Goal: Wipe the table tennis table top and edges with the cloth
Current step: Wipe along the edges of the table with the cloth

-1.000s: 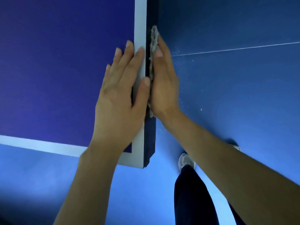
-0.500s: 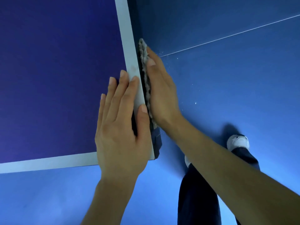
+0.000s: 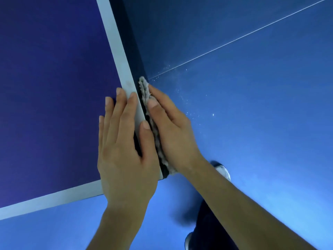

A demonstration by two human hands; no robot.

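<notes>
Left hand (image 3: 124, 152) lies flat on the table tennis table top (image 3: 54, 87) near its corner, fingers straight, thumb by the white border line (image 3: 114, 42); likely a brace. Right hand (image 3: 173, 130) presses the grey cloth (image 3: 145, 91) flat against the dark side edge (image 3: 129, 42), thumb along the top. Its lower fingers are mostly hidden but appear straight. The cloth sits between palm and edge, near the corner. The hands almost touch across the rim. Judged step: edge wiping.
</notes>
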